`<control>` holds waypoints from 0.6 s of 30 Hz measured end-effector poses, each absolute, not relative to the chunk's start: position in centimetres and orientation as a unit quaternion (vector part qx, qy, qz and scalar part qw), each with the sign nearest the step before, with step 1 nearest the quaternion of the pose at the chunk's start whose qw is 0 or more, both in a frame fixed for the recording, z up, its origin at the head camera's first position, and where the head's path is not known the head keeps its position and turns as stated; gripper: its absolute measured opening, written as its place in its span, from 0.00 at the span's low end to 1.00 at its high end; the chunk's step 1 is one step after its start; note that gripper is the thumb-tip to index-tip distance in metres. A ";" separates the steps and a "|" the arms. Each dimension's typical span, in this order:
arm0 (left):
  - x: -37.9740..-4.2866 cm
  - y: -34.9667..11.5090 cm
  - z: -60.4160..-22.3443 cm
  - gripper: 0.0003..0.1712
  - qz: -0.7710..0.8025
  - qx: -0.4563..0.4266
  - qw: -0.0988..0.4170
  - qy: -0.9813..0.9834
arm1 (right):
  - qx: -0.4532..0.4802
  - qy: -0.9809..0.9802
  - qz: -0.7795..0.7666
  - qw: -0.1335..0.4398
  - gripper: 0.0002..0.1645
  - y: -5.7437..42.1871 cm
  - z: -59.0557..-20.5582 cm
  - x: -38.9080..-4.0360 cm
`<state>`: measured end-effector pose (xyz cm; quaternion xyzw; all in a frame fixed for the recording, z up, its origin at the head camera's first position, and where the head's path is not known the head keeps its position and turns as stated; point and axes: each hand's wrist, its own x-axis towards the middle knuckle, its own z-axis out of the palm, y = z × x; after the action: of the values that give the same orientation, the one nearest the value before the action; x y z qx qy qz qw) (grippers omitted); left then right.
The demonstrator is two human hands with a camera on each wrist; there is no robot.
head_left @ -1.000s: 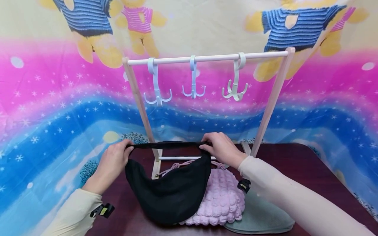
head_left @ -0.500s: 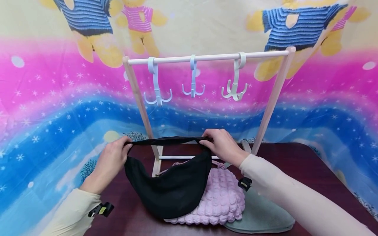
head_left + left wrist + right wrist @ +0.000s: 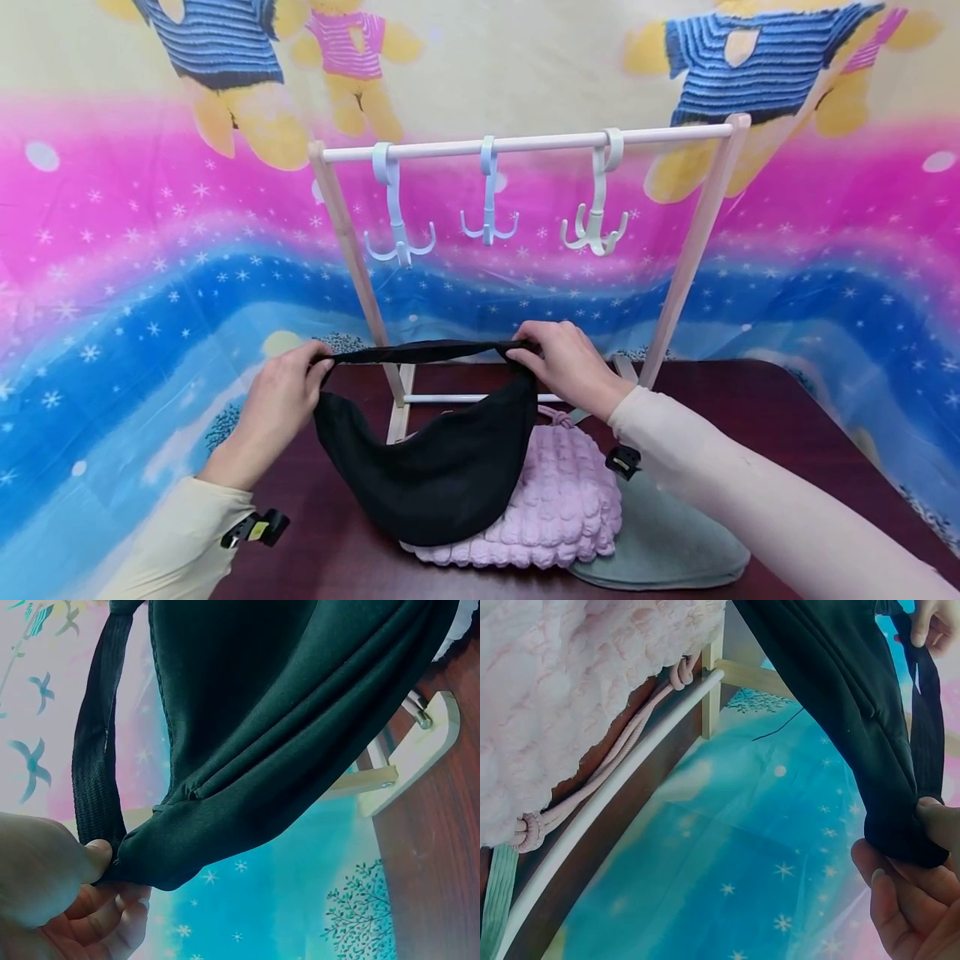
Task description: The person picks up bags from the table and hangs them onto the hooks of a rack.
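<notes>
A black crescent-shaped shoulder bag [image 3: 427, 475] hangs from both hands, its strap [image 3: 427, 352] stretched between them. My left hand [image 3: 281, 400] pinches the strap end at the bag's left corner; in the left wrist view the thumb presses on the webbing [image 3: 101, 750]. At the opposite corner my right hand [image 3: 566, 362] pinches the strap between thumb and fingers. Behind the black bag lies a pink puffy bag [image 3: 562, 500] with a knotted cord handle [image 3: 622, 750], partly hidden. Beside it on the table rests a grey-green bag [image 3: 667, 542], partly covered by the right sleeve.
A wooden rack stands at the back of the dark red table [image 3: 750, 433], with a white top rail [image 3: 540, 143]. From it hang a left hook [image 3: 397, 217], a middle hook [image 3: 489, 200] and a right hook [image 3: 597, 208]. A printed cloth backdrop [image 3: 150, 250] surrounds the table.
Both hands have risen slightly with the black bag, tilting its strap upward. More of the pink bag's lower edge shows beneath it, and its cord is more covered.
</notes>
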<state>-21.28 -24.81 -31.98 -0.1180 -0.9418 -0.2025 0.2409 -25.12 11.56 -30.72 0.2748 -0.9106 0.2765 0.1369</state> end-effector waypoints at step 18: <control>-21.0 -24.5 -31.0 0.08 -0.207 -0.118 0.283 -0.929 | 0.262 -0.903 0.283 0.186 0.07 11.4 -29.7 -25.3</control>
<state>-21.04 -24.52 -30.98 -0.1180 -0.9289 -0.2073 0.2834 -25.26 11.36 -29.68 0.2623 -0.9034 0.2833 0.1864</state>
